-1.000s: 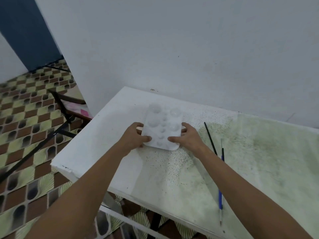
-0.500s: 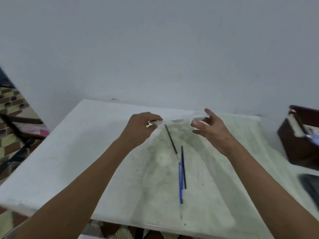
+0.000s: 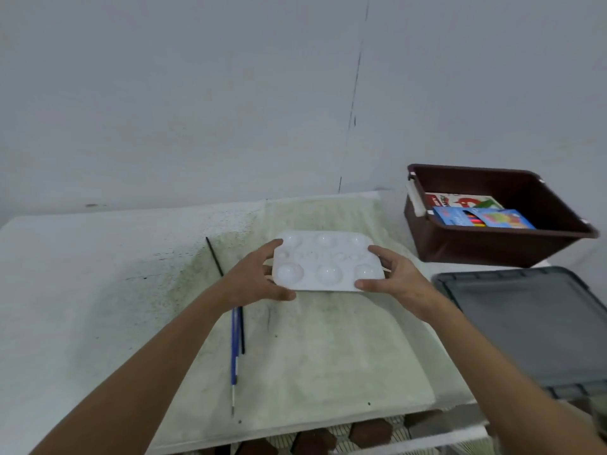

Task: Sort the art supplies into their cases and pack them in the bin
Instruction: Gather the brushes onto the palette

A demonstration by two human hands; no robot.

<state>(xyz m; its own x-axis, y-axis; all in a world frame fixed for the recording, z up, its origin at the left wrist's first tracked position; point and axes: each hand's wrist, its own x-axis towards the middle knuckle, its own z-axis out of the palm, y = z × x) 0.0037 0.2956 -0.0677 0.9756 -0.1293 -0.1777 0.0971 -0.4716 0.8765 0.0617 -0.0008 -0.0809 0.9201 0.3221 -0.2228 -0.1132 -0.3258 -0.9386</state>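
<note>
Palette (image 3: 328, 262) now nearer the bin (image 3: 492, 247), 2 hands (image 3: 254, 279) (image 3: 399, 279) gripping its ends.

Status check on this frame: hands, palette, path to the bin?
Left hand and right hand grip white palette by its ends. Brown bin open, far right. Nothing between.

Both hands held a white paint palette (image 3: 328, 262) above the table (image 3: 82, 274): left hand (image 3: 254, 280) gripped one short edge, right hand (image 3: 395, 277) the other. A brown bin (image 3: 492, 247) sat at the far right corner.
</note>
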